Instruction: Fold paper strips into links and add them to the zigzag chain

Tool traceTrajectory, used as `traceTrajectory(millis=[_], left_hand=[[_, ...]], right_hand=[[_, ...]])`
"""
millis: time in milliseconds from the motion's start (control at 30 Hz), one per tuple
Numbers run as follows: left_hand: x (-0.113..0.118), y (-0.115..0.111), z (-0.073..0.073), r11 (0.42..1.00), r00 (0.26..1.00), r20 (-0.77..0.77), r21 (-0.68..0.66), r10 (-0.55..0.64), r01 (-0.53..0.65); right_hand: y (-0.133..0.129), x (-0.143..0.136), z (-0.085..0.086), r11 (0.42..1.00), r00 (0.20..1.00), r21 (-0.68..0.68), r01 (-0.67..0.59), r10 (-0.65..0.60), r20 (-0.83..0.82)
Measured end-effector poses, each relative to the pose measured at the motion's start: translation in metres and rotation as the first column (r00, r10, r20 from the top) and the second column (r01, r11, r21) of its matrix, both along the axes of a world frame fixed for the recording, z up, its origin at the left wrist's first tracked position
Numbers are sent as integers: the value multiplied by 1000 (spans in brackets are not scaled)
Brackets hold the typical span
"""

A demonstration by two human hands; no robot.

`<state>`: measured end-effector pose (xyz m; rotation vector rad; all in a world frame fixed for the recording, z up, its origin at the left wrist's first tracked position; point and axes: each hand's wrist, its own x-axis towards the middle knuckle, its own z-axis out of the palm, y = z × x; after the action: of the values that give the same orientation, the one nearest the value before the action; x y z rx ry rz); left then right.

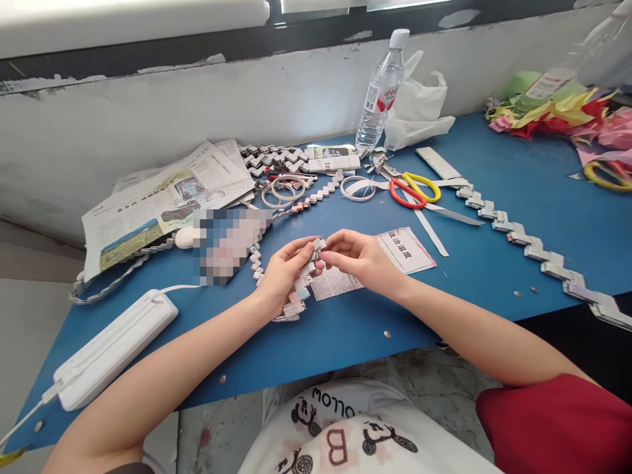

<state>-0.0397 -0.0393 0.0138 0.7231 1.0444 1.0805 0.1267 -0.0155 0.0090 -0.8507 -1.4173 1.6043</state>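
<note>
Between my hands is the end of a folded newspaper chain [299, 294], a zigzag of small interlocked paper links. My left hand [285, 273] is closed round the chain, thumb on top. The fingertips of my right hand [353, 257] pinch the chain's upper end, close to my left thumb. Part of the chain hangs below my left hand onto the blue table, and another stretch of links runs up behind it. Under and beside my right hand lies a cut newspaper piece [407, 250] with large black characters.
Newspapers [172, 191] and a white power bank [118, 349] with a cable lie left. Behind are tape rolls [284, 191], red and yellow scissors [412, 191], paper strips [429, 230], a water bottle [380, 95] and a plastic bag [419, 108]. Another chain [533, 250] crosses the right side.
</note>
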Motion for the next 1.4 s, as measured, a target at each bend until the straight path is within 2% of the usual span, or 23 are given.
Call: traceTrajectory(millis=[100,200,467,833,1033,1133,1233,1300,1400], left_hand=[[2,5,-4,992,995,91,-123,51,-39],[3,7,-4,984,990,120,-166,80,-60],[3,7,-7,984,981,172,-170,90,-61],[4,6,-4,983,981,173,-174,87,-56],[2,7,-10,989,986,150,-139,75,-54],[2,5,-13,996,995,72,-47,73,-70],[3,0,-13,983,992,-72,155,107,-94],[3,-4,-11,939,973,-180,334,143,-76],[2,-10,-6,825,931,-297,565,210,-6]], right_hand=[[0,-5,-6,999,999,38,27,-28,20],[1,-7,-8,997,996,46,63,-65,57],[3,-9,-13,985,986,121,126,-138,96],[0,-7,-15,976,982,189,107,-134,137],[0,-6,-14,972,977,208,110,-145,157],[-1,-6,-14,964,967,234,127,-173,186],[-3,-7,-14,954,963,268,136,-190,188],[-6,-8,-14,942,966,303,143,-199,163],[-11,-7,-14,905,967,393,161,-224,120]])
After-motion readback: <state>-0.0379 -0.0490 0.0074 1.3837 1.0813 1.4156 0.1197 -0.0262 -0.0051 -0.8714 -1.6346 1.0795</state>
